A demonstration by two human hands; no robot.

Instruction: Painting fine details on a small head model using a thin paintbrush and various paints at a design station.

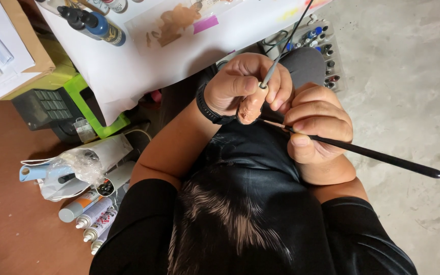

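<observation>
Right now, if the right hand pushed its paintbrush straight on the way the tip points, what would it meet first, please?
The right hand aims the paintbrush leftward, so its tip would first meet the small flesh-coloured piece on a grey rod, held by the left hand. The tip looks nearly touching, though depth is unclear.

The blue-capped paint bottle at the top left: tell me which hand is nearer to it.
Left. The left hand, holding a small tan figure on a wire, is closer to the paint bottle. The right hand, gripping a black paintbrush, sits farther off, beyond the left.
</observation>
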